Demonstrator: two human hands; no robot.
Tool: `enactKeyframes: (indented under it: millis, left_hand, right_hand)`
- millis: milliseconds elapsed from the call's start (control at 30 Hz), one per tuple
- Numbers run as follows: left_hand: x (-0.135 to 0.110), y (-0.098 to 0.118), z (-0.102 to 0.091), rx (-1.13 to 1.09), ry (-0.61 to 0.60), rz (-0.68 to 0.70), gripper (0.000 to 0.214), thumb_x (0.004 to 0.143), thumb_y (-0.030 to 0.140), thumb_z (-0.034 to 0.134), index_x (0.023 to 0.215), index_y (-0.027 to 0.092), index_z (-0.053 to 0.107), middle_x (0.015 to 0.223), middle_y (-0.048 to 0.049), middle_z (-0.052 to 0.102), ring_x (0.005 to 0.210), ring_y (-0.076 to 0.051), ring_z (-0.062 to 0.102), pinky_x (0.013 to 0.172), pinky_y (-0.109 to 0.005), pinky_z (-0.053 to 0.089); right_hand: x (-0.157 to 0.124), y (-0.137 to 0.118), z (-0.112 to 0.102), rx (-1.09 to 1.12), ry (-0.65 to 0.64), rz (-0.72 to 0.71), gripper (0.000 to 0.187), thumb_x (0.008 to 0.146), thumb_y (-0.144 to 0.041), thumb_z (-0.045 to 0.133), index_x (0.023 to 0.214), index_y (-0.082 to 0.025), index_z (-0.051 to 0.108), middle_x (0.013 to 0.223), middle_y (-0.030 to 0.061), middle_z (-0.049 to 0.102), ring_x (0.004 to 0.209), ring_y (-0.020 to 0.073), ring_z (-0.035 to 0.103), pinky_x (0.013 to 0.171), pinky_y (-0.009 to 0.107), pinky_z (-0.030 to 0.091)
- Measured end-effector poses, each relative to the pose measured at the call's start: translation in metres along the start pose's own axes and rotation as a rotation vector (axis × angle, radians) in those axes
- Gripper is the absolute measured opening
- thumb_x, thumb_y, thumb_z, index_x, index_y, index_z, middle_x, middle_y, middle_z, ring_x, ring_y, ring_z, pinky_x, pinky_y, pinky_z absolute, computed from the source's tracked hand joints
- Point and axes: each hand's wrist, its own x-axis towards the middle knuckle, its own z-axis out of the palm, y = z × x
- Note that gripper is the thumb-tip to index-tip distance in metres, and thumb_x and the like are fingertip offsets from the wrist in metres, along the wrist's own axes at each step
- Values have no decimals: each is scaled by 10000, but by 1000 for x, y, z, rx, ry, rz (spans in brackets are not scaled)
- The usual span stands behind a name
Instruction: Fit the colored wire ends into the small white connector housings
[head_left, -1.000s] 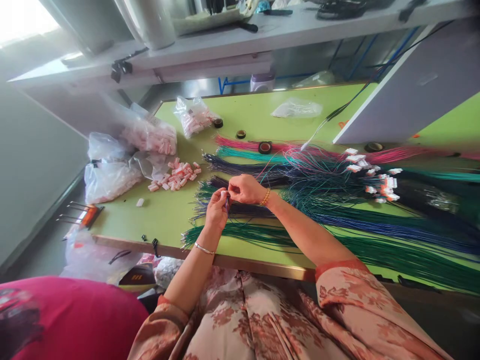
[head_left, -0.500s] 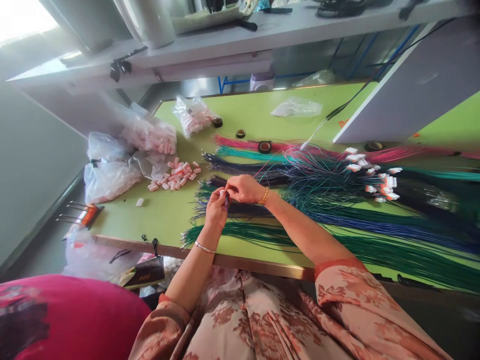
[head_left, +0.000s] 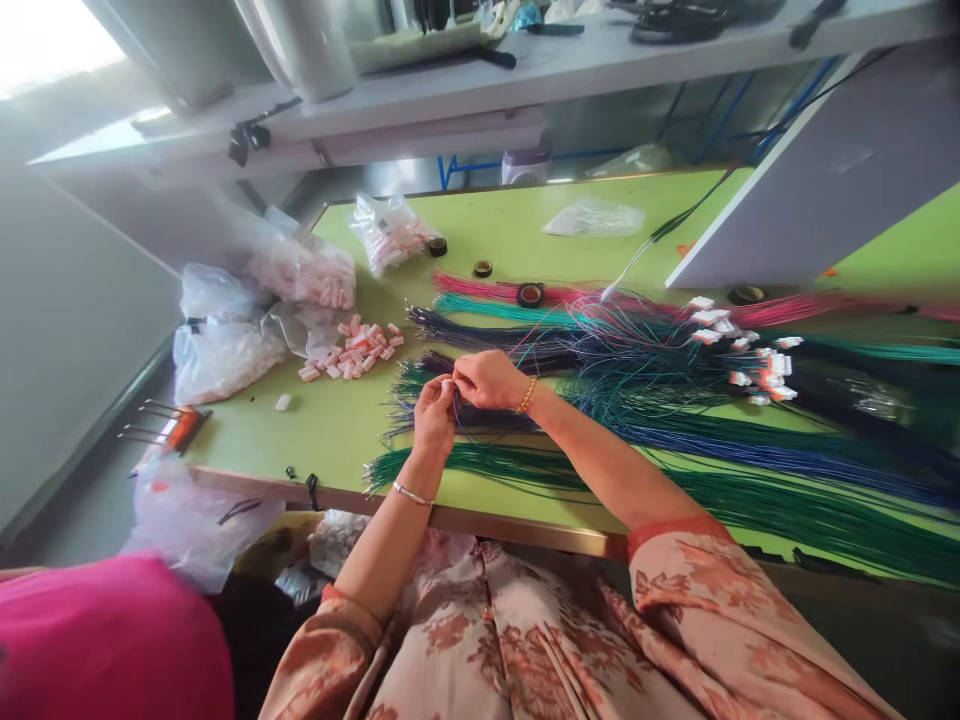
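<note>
My left hand (head_left: 435, 415) is closed around a small white connector housing (head_left: 448, 386), held upright between thumb and fingers. Close against it, my right hand (head_left: 491, 382) pinches at a thin wire by the housing; the wire's end is hidden by the fingers. Dark wires (head_left: 457, 404) hang below the housing. Under and beyond both hands lie bundles of wires: green (head_left: 525, 468), dark blue (head_left: 480, 330), teal (head_left: 495, 308) and pink (head_left: 472, 286), with metal-tipped ends at the left. White-and-orange connectors (head_left: 772, 375) on wires lie in a cluster at the right.
Loose pink-white housings (head_left: 360, 350) are heaped at left, near plastic bags (head_left: 300, 265) of more. One housing (head_left: 283, 403) lies apart. Black tape rolls (head_left: 529, 294) rest at the back. An orange pronged holder (head_left: 184, 430) sits at the left corner. Someone's pink garment (head_left: 112, 640) shows at lower left.
My hands keep nearly the same pose at the housing. The pink garment at lower left has shifted left and down, and the dark bag beside it is no longer seen. The view shifts slightly.
</note>
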Motion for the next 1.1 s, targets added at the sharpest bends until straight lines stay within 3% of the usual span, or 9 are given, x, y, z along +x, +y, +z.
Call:
enactKeyframes:
  millis: [300,467,633,733,800,900,967,1033,1100]
  left_hand:
    - [-1,4,-1,102,6,34,370,621,368,834,854,159,638,748,12,658,618,-72,571,626,-214,444]
    - [1,16,2,200,-10,59,357,655,370,805,881,162,622,773,-11,684,665,-87,591,607,-201,420]
    - [9,36,14,237,-43,95,325,662,338,794,854,165,597,753,-6,674,613,-78,567,566,-198,397]
    - [11,48,27,278,-71,153,320,663,325,793,834,165,576,702,6,647,593,-81,563,572,-206,422]
    - [11,55,38,324,-93,202,309,664,311,790,831,162,576,675,13,632,585,-82,559,570,-207,437]
    - [12,66,51,378,-139,261,283,667,285,783,831,152,595,669,16,623,586,-80,560,558,-199,449]
    - [15,73,55,397,-148,284,277,667,272,781,836,148,600,676,15,625,579,-79,562,547,-197,452]
    - [20,79,54,420,-131,294,271,665,254,778,841,148,601,673,12,627,569,-82,569,538,-200,458]
    - [26,81,50,453,-112,297,256,663,226,767,842,149,601,665,14,624,571,-92,586,530,-200,462]
  right_hand:
    - [5,-2,6,27,29,-15,210,888,-241,468,874,-142,652,874,88,682,748,182,576,666,288,327]
    - [-5,10,-21,278,290,31,192,882,-221,470,936,-138,635,882,71,670,765,154,560,729,273,375]
    - [-22,2,-34,398,105,109,235,873,-379,554,879,-158,632,711,8,641,614,119,519,641,246,371]
    - [-25,-6,-27,341,303,160,430,846,-522,584,1050,-146,618,961,98,675,854,197,596,790,307,423]
    - [-22,-10,-20,259,402,143,700,769,-614,635,1270,-137,529,1233,177,595,1139,295,535,971,421,372]
    - [-12,-8,-12,144,315,144,1038,659,-565,744,1491,-136,295,1390,200,490,1334,375,379,1090,557,203]
    - [-7,0,-11,138,235,204,971,710,-410,724,1511,-118,259,1248,168,606,1240,327,490,1073,522,251]
    - [-5,14,-14,171,168,271,707,773,-277,638,1425,-112,423,1037,109,692,1006,236,611,960,393,379]
    - [-6,31,-23,229,85,278,398,821,-262,571,1188,-118,624,875,68,706,780,167,614,782,288,418]
